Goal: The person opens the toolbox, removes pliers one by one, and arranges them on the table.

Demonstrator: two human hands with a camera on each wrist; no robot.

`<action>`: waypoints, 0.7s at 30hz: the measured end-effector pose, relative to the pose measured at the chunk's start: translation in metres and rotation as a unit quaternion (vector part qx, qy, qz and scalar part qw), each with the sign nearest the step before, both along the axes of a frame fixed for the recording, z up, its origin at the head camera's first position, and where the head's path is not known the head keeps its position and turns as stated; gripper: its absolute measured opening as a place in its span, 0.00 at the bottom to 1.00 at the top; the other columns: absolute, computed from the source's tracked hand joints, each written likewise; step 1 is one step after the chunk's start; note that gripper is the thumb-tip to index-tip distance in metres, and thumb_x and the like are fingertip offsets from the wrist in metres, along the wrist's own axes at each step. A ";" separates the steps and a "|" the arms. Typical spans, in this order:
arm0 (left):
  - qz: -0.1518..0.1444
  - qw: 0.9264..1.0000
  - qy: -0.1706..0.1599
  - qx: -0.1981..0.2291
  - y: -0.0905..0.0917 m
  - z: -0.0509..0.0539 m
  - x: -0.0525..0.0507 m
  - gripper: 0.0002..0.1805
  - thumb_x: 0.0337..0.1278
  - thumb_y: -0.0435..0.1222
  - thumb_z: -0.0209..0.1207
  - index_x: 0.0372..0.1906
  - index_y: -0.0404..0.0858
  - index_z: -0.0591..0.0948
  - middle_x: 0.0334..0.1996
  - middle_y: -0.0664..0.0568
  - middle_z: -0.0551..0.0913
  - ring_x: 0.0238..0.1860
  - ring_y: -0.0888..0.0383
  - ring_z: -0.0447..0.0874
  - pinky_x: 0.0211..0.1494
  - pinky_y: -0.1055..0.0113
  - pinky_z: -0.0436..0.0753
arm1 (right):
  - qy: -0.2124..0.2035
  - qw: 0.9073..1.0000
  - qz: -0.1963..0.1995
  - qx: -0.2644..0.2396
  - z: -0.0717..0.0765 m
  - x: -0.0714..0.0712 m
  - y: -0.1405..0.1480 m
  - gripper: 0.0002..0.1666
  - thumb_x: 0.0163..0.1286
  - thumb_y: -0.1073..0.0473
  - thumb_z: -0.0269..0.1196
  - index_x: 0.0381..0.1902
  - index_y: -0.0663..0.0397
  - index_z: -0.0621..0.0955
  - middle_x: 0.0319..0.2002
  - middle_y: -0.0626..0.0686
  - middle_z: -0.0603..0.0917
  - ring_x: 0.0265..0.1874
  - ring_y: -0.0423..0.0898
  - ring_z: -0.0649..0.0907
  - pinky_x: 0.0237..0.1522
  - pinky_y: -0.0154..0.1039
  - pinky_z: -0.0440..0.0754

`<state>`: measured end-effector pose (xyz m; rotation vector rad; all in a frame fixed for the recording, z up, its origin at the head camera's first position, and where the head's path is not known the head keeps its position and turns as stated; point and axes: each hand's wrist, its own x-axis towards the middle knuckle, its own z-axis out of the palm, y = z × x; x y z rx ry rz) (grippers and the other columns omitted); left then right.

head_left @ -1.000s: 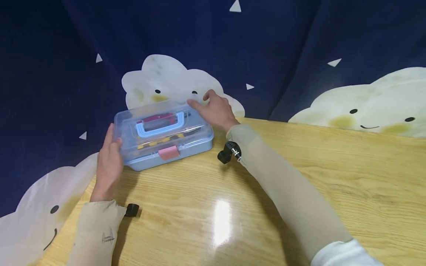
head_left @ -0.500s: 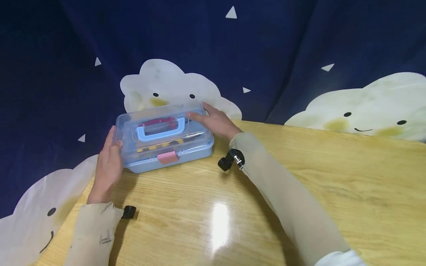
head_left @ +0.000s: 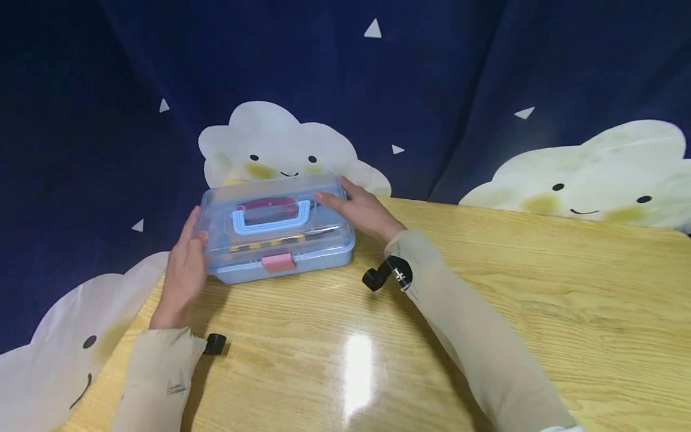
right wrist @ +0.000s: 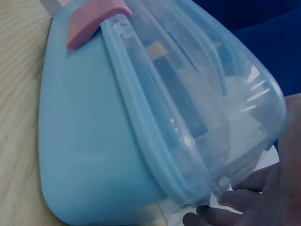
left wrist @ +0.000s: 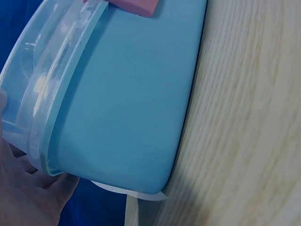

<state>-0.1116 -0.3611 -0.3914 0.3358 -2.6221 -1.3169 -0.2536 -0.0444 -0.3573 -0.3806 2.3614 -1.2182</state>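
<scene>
Between the two hands, a blue plastic box [head_left: 315,261] is sitting on the worktop [head_left: 286,360], its long latch side facing the person. The left hand [head_left: 186,264] is grasping the end beside it, fingers reaching round below the rim, thumb lying by the lid's edge. The right hand [head_left: 367,210] is grasping the opposite end, its thumb resting on top of the clear lid [head_left: 221,207] and its fingers curling below the rim. Gripping both ends like this is probably keeping the box level and steady.

Midway between the hands, the light blue handle [head_left: 272,227] is lying flat, so it is seemingly bearing no weight. On the side nearer the person, a pink latch [head_left: 278,263] is folding down over the seam, apparently keeping the lid fastened. Under the lid, a dark red thing [head_left: 264,203] and a yellow-and-black tool [head_left: 270,242] are lying lengthwise from hand to hand, likely because that way is giving them most room. Beyond both hands, a dark blue cloth [head_left: 442,72] is hanging.
</scene>
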 end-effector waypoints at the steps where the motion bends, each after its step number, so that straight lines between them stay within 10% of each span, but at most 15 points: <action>1: -0.002 1.000 0.001 -0.003 0.001 0.000 0.000 0.33 0.81 0.51 0.28 0.85 0.55 0.46 0.86 0.49 0.45 0.86 0.41 0.42 0.88 0.37 0.43 | 0.002 1.000 -0.002 -0.001 0.000 0.001 0.002 0.62 0.65 0.17 0.54 0.85 0.33 0.44 0.85 0.46 0.51 0.85 0.52 0.54 0.85 0.60 0.54; 21: -0.037 0.996 0.019 -0.078 0.020 0.006 0.004 0.32 0.81 0.49 0.39 0.84 0.58 0.52 0.82 0.44 0.59 0.79 0.34 0.62 0.81 0.33 0.62 | 0.028 0.999 -0.019 -0.015 -0.002 0.026 0.043 0.57 0.67 0.19 0.54 0.85 0.29 0.47 0.84 0.47 0.55 0.84 0.51 0.58 0.85 0.58 0.58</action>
